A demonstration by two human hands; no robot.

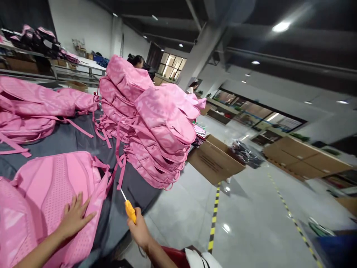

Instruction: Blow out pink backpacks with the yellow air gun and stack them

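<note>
Left hand (74, 217) lies flat, fingers spread and relaxed, on the pink backpack (52, 190), which sits on the grey table (69, 139) on the near side of the tall pile of backpacks (152, 126). Right hand (139, 230) is clenched round a yellow-handled tool (129, 210), its thin metal tip aimed towards the foot of the pile (what kind of tip, too small to tell). The backpack runs off the left and bottom edges, so its full shape is cut off. Behind the pile a person (137, 60) shows only the top of the head. Just right of the pile stands a cardboard box (214, 162), contents hidden.
</note>
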